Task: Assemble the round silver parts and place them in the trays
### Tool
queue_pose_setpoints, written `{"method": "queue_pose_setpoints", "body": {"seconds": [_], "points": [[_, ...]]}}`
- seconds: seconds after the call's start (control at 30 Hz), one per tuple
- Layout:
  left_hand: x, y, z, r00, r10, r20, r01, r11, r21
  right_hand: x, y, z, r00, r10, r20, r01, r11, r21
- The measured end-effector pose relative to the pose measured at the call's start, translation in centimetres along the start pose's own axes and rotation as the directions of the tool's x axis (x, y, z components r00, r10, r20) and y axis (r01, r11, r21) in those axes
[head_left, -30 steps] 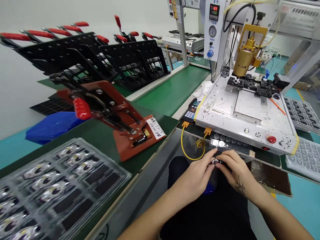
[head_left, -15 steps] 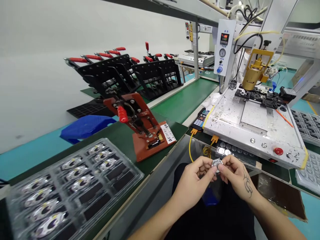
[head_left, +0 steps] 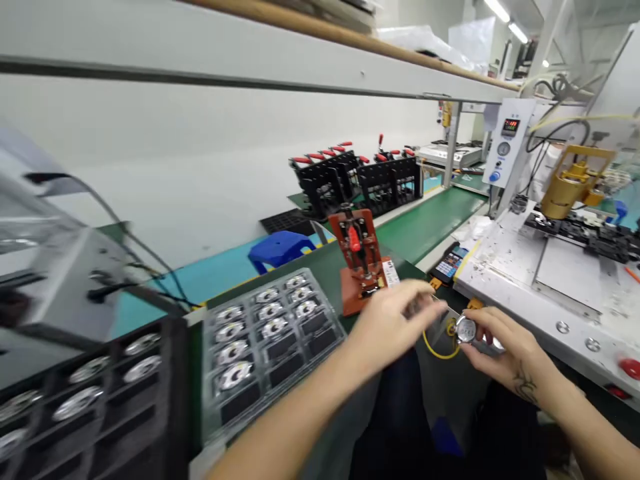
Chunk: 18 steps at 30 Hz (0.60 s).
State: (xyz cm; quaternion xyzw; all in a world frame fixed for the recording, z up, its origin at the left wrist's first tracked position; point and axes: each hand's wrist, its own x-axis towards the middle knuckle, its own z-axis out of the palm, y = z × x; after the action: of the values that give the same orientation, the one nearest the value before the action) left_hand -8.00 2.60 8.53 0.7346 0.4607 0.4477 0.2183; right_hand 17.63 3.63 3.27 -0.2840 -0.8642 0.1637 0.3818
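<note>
In the head view my right hand [head_left: 500,343] pinches a small round shiny silver part [head_left: 466,329], like a watch case, between thumb and fingers. Its pale face is turned toward me, with fine marks too small to read. To its left my left hand [head_left: 395,317] is raised, slightly blurred, thumb and fingers apart, a short gap away from the silver part. I make out nothing held in it. Just beyond this hand stands a red-brown clamp fixture [head_left: 367,240] with a red handle. A clear tray [head_left: 295,383] holding several oval silver parts lies left of my left forearm.
A black tray [head_left: 173,373] with more silver parts sits at the lower left. The white press machine [head_left: 515,293] with its brass cylinder [head_left: 564,197] is on the right. Black clamp fixtures [head_left: 390,181] and a blue stool [head_left: 280,248] are farther back; a shelf beam [head_left: 300,60] crosses above.
My view has swung left, bringing the black tray into sight. My left hand has come off the silver part and moved left; my right hand keeps hold of it.
</note>
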Motion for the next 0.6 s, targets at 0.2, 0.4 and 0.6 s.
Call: {"method": "queue_pose_setpoints", "body": {"seconds": [0.2,0.4,0.6], "points": [[5.5,-4.6,-8.4,0.827,0.561,0.046,-0.517,0.724,0.456,2.1,0.8,0.0,0.988,0.110,-0.106,-0.106,0.994,0.039],[10.1,-3.4,-11.1,0.856,0.418,-0.304,-0.334,0.896,0.292,5.0,1.4,2.1,0.984,0.159,-0.077,-0.149,0.981,0.123],[12.1,-6.4,-16.9,0.897,-0.165,-0.409,0.179,0.984,-0.004,8.3,4.3,6.5,0.985,0.169,0.038,-0.173,0.960,0.219]]}}
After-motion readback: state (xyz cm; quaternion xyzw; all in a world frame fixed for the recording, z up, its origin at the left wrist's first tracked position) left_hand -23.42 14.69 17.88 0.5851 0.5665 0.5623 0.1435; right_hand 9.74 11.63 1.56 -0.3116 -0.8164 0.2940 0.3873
